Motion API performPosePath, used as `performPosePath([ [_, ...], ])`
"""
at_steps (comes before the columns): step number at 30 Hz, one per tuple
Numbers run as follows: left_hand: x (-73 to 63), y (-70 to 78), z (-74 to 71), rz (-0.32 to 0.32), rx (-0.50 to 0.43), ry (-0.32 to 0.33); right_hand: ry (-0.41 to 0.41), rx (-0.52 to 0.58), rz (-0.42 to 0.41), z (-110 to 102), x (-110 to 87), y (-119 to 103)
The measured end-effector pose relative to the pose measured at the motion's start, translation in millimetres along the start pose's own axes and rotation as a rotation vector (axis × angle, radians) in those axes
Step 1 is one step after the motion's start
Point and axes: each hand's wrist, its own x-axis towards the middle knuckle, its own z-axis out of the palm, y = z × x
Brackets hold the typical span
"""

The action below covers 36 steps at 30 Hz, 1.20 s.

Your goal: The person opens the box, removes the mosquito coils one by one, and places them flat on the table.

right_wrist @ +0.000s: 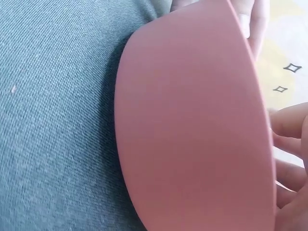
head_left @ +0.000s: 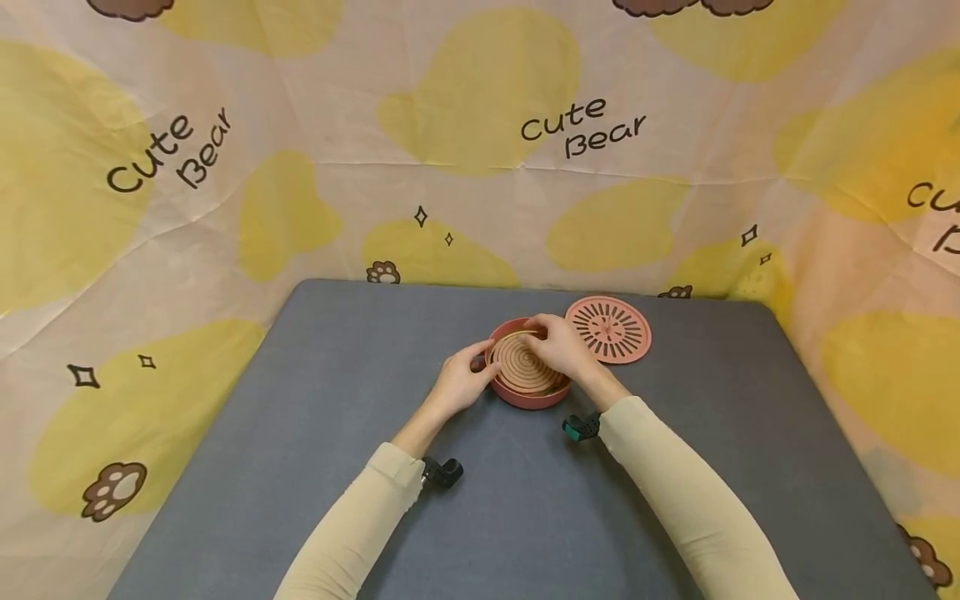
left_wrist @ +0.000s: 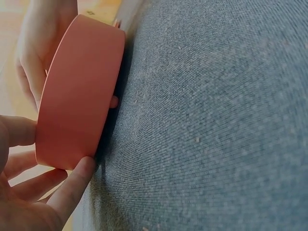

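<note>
A round red mosquito coil holder [head_left: 529,402] sits on the table, with a tan spiral mosquito coil [head_left: 516,363] in its mouth. My left hand [head_left: 460,382] grips the holder's left side, thumb at the rim. In the left wrist view its fingers lie against the outer wall of the holder [left_wrist: 82,91]. From the right, my right hand [head_left: 564,346] reaches over the rim and pinches the coil near its far right edge; the fingertips are partly hidden. In the right wrist view the holder wall [right_wrist: 192,115] covers most of the coil's side.
A pink slotted round lid [head_left: 609,330] lies on the table just behind and right of the holder. Grey-blue cloth covers the table [head_left: 337,400]. A printed fabric backdrop [head_left: 480,125] rises behind and at both sides.
</note>
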Motion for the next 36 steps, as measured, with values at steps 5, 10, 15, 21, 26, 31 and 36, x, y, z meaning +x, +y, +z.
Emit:
performPosePath([
  [5, 0.2, -1.6, 1.6, -0.01, 0.008, 0.002, -0.023, -0.05, 0.006, 5, 2.2, 1],
  [10, 1.2, -2.0, 2.5, -0.007, 0.018, 0.009, -0.026, -0.066, 0.006, 7, 2.8, 3],
  [15, 1.1, -1.5, 2.3, -0.008, 0.029, 0.012, -0.027, -0.08, -0.023, 7, 2.0, 3],
  [21, 1.1, -1.0, 1.7, -0.006, 0.031, 0.013, -0.006, -0.062, -0.046, 5, 0.9, 3],
  [26, 0.2, -0.4, 1.9, -0.01, 0.024, 0.011, 0.036, 0.004, -0.079, 1, -1.3, 2],
  [31, 0.7, -0.7, 2.1, -0.017, 0.027, 0.014, 0.056, 0.041, -0.103, -4, -1.0, 4],
  [36, 1.1, -0.8, 2.6, -0.018, 0.023, 0.017, 0.037, 0.058, -0.077, -8, -1.4, 5],
])
